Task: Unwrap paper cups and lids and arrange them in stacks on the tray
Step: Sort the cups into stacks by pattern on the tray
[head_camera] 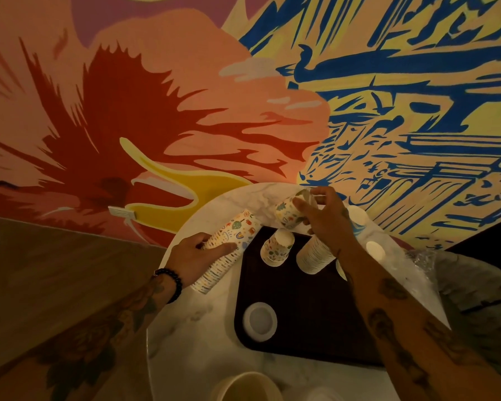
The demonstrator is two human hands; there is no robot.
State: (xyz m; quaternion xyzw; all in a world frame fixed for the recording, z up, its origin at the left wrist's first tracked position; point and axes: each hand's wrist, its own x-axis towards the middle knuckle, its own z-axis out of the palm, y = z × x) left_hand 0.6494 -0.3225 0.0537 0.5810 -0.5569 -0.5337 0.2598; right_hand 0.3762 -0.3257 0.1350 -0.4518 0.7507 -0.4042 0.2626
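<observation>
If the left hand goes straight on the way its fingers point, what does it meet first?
Probably the short stack of patterned paper cups upside down on the dark brown tray. The left hand, gripping a long stack of such cups, points right toward it; depth is unclear.

This looks like a café or a similar small place for drinks, not a home. The wall point(185, 96) is covered from side to side with a big painted picture: a red and orange flower on the left, and blue line drawing on yellow on the right. Close to it stands a round table point(203, 337) with a white marble-like top, and on it lies a dark serving tray point(301, 314). Disposable ware is here in quantity: a long stack of paper cups point(229, 250) at the tray's left edge, shorter stacks point(315, 253) on the tray, and a white lid point(259, 321). The floor point(55, 270) seems to be wood. The light is dim and warm.
</observation>
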